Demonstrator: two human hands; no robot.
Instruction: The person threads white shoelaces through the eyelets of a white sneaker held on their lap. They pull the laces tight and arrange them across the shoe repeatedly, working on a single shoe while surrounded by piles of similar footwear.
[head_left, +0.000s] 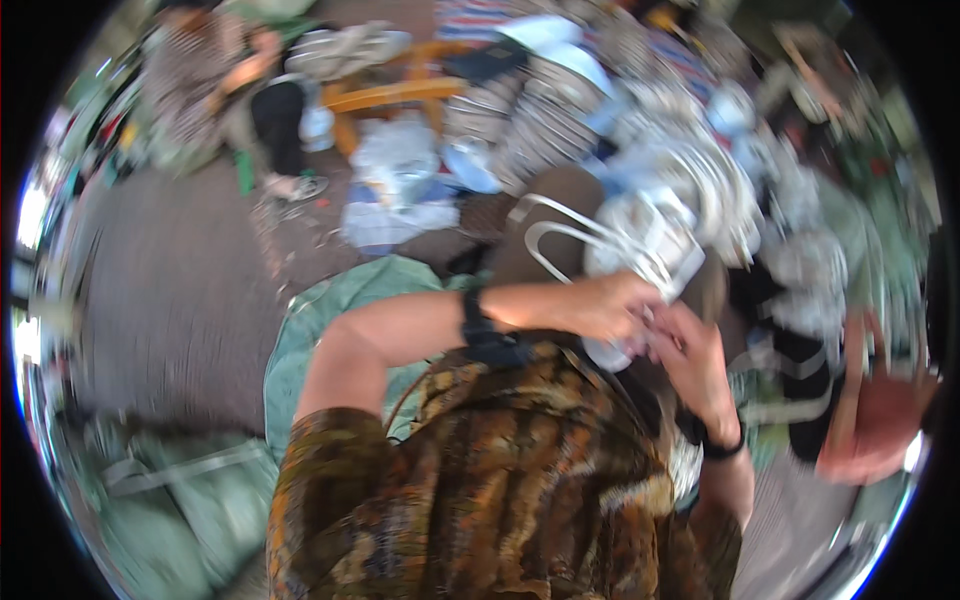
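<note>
My left hand (620,305) and my right hand (695,350) meet over my lap, fingers bent and pressed together. Between and just above them is a white item with thin looped straps (645,240); blur hides its kind. Its strap loops spread to the left over my dark-clad knee (555,240). Both hands seem to pinch its near edge, though the fingertips overlap and are smeared. Dark bands circle both wrists. Just beyond lies a stack of white, rounded, nested pieces (715,195).
Striped, nested stacks (550,125) and a wooden stool (395,95) stand ahead. Left of them is a clear plastic bag (395,165). A seated person (200,90) works at far left; another person's arm (860,400) shows at right. Green sacks (170,500) lie at lower left.
</note>
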